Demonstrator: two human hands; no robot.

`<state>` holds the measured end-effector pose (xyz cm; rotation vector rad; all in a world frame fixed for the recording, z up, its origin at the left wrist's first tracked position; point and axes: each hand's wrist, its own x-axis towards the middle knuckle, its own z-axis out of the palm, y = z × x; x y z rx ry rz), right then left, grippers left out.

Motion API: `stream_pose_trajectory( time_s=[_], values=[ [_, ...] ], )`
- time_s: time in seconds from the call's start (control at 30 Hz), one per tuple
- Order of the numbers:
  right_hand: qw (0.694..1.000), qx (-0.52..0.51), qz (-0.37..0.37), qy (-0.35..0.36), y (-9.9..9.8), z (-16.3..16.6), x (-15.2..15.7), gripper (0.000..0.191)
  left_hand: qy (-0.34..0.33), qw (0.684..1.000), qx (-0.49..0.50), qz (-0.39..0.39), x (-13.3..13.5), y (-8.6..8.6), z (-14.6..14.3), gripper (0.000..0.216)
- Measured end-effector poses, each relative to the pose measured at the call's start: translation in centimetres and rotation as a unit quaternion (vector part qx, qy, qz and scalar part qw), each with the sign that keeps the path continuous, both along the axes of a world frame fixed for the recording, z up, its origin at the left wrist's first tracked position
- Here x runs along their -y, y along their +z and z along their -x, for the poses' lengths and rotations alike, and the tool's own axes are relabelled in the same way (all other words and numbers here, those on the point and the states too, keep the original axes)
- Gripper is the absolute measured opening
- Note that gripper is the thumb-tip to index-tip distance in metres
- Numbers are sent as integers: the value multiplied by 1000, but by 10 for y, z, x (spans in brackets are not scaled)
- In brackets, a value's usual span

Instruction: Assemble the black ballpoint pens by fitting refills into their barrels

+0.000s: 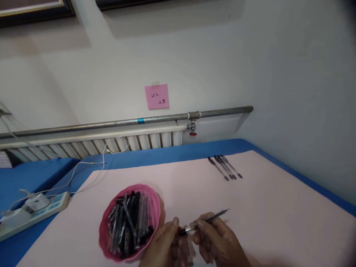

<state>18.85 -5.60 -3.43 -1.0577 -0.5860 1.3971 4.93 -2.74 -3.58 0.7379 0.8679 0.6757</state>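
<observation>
My right hand [215, 237] grips a slim pen [213, 218] between thumb and fingers. Its pointed tip faces the upper right, and its black end lies toward my other hand. Closed around that black end is my left hand [167, 241], thumb on top; its fingers partly hide what they pinch. Just left of my left hand stands a pink scalloped bowl [103, 237], full of black pen parts [129, 218] and clear tubes [143, 213]. Farther back on the right, several dark pens [225, 167] lie side by side on the pink sheet [183, 185].
A white power strip [52, 207] with plugged-in adapters and loose white cables [73, 176] sits at the left. Blue cloth [194, 145] borders the sheet. Behind the table are a radiator [144, 142], a pipe [111, 125] and a wall with a pink note [157, 97].
</observation>
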Motion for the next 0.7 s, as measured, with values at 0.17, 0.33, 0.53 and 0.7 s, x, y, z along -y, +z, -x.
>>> stream_pose_trajectory(
  time_s=[0.17,0.33,0.53,0.7],
  values=[
    [1000,-3,0,3,0,1,0,30,-15,999,-28,-42,0,-4,-1,50],
    [1000,-3,1,-9,0,1,-1,31,4,996,-40,-80,-3,-2,1,50],
    [1000,9,6,-14,1,4,2,32,-42,999,-3,-18,-3,-1,-1,51],
    [1000,-12,25,-9,-2,0,-4,33,29,993,-71,-89,0,0,-6,53]
  ],
)
